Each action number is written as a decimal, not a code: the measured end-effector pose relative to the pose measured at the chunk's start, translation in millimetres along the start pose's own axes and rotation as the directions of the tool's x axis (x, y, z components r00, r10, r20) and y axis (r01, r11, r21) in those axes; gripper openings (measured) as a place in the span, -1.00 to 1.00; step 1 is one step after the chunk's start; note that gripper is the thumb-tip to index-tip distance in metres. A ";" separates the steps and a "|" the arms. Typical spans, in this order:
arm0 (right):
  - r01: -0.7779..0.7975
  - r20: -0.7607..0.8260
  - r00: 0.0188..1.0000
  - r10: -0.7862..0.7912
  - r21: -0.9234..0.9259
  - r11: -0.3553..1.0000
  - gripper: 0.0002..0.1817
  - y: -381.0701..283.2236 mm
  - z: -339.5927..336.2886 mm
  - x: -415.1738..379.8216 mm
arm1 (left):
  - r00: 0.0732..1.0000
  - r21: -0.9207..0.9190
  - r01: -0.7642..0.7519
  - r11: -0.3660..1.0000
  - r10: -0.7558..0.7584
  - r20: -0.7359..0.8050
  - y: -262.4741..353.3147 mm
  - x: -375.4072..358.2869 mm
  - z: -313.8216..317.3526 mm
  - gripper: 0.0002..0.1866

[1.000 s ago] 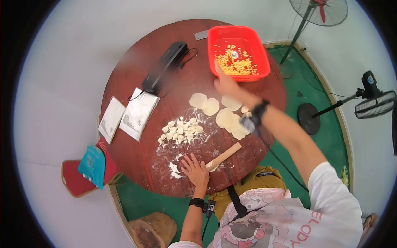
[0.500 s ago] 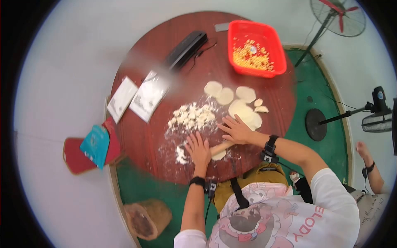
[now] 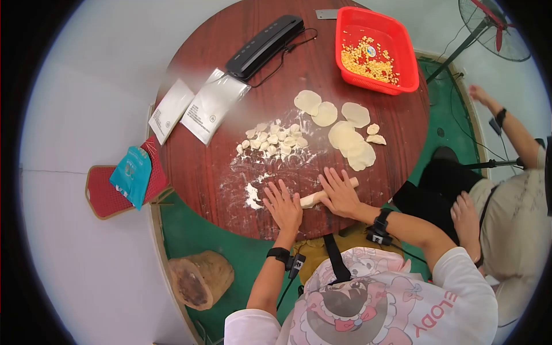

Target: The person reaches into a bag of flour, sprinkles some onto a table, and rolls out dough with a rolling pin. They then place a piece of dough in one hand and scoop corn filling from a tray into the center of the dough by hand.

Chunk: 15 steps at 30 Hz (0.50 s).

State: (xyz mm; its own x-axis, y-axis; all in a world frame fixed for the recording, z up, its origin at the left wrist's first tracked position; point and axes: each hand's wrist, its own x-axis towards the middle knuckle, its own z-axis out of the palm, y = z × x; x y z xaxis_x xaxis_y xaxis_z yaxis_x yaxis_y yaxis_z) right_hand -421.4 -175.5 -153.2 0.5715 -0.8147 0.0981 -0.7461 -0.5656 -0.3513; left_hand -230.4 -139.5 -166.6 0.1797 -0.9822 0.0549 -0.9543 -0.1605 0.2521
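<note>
Near the front edge of the round table, my left hand (image 3: 284,208) lies flat, fingers spread, at the left end of a wooden rolling pin (image 3: 312,199). My right hand (image 3: 339,192) rests with spread fingers over the pin's right part. Whatever dough lies beneath the pin is mostly hidden. Beyond my hands sits a floured heap of small dough pieces (image 3: 273,140). Several flat round wrappers (image 3: 344,137) lie to its right, beside two small dough pieces (image 3: 375,139). Loose white flour (image 3: 252,196) is left of my left hand.
A red basket (image 3: 407,72) with yellow kernels stands at the back right. A black device (image 3: 264,47) with a cable and white packets (image 3: 210,109) lie at the back left. At the right is another person (image 3: 512,224); a log stump (image 3: 201,279) stands on the floor.
The camera view has shifted. My right hand has come back toward the table's front edge, and the pin shows beyond its fingers. The other person has moved in closer at the right.
</note>
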 end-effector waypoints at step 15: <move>-0.026 -0.093 0.995 0.020 -0.064 0.998 -0.40 10.6 3.4 56.9 | 0.995 -0.021 0.080 0.997 -0.081 -0.057 -2.8 54.7 1.5 -0.39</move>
State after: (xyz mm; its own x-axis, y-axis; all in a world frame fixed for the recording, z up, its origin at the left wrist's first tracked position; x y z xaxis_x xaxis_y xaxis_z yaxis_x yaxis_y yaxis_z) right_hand -395.7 -227.4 -154.5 0.5220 -0.8344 0.1768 -0.7813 -0.5509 -0.2933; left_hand -218.3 -193.0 -165.8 0.2698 -0.9588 0.0892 -0.9316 -0.2365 0.2759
